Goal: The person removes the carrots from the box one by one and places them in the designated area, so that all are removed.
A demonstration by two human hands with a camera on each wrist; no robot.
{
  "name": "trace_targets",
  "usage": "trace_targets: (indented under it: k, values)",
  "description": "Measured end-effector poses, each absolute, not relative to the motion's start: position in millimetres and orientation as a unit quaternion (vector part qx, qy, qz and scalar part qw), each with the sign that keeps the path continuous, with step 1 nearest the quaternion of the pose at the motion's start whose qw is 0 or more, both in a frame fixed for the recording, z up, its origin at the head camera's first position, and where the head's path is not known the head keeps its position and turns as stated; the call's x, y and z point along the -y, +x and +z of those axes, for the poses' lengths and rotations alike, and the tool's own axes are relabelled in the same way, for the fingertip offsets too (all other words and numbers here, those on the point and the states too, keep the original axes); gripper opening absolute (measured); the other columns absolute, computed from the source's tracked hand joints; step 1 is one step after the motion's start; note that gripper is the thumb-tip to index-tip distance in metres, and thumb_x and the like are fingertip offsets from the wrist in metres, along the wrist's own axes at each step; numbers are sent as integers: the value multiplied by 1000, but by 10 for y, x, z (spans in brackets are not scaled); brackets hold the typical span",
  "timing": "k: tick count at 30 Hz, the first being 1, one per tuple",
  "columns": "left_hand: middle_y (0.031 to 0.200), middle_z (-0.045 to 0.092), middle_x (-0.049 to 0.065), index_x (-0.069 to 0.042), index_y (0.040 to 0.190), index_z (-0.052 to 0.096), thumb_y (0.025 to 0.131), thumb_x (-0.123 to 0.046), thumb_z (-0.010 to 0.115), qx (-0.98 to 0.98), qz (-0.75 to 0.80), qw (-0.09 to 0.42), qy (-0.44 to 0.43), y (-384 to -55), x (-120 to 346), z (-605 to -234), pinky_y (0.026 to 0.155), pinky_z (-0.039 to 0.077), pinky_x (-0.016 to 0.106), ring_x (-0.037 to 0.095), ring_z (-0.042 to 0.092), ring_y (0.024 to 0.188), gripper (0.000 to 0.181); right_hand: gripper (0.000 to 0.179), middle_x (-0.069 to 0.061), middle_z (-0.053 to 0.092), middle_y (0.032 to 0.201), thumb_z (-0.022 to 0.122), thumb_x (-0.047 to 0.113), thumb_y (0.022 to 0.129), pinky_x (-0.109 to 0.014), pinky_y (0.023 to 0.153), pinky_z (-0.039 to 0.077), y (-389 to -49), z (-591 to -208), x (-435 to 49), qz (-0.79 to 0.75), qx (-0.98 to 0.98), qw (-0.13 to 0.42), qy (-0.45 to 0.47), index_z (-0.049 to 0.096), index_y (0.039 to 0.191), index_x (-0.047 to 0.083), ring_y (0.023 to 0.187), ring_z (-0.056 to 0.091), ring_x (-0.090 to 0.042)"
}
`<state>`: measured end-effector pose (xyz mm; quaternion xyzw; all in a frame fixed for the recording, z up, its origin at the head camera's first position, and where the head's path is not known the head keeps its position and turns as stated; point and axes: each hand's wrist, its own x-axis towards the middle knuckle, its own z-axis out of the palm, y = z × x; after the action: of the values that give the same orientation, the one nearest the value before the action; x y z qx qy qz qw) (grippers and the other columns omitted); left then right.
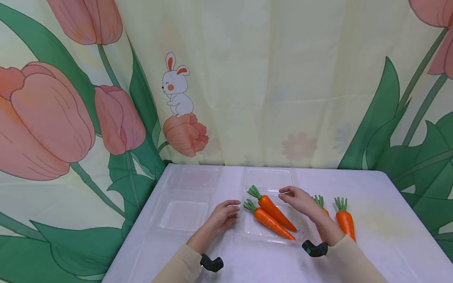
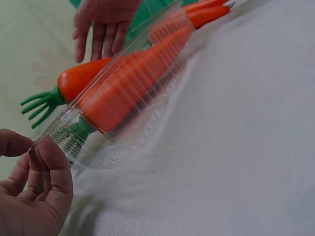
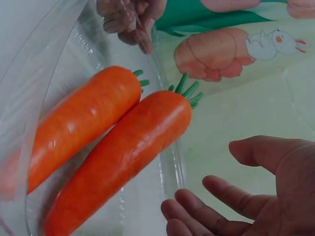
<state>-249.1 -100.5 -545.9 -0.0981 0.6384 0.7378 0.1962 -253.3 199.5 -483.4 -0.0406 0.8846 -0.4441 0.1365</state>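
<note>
Two orange carrots with green tops, a rear one and a front one, lie side by side in a clear plastic hinged box. Its lid stands folded back. At the box's left edge, my left hand pinches the rim between thumb and fingers; the left wrist view shows this grip. Over the box's right side hovers my right hand, its fingers parted and holding nothing, as the right wrist view shows. Both carrots' tops point to the left.
Another clear box lies open on the left of the white-covered table. To the right are two more carrots, one in plain sight and one partly behind my right forearm. A printed curtain hangs behind the table.
</note>
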Motion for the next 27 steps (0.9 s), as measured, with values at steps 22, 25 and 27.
trace_targets:
  k: [22,25,27]
  values:
    - [88,63,0,-5,124,64,96,-10,67,-648,727,203,-97,-2482,1019,-5461,58,56,21,10,62,69,29,47,-14,69,117,78,19,88,-45,92,60,-2496,-4949,-1698,-450,-879,157,-36,63,130,3,99,66,-24]
    - [89,62,0,-5,125,64,96,-10,67,-649,727,203,-95,-2483,1020,-5462,58,56,21,11,62,69,29,47,-12,69,116,78,19,88,-42,89,61,-2495,-4970,-1680,-449,-879,159,-32,63,130,4,96,65,-22]
    - [88,62,0,-5,125,64,96,-11,67,-649,728,202,-94,-2484,1019,-5462,58,56,21,11,62,69,29,47,-12,69,115,78,19,88,-41,88,61,-2490,-4967,-1672,-450,-879,158,-32,63,130,4,95,64,-21]
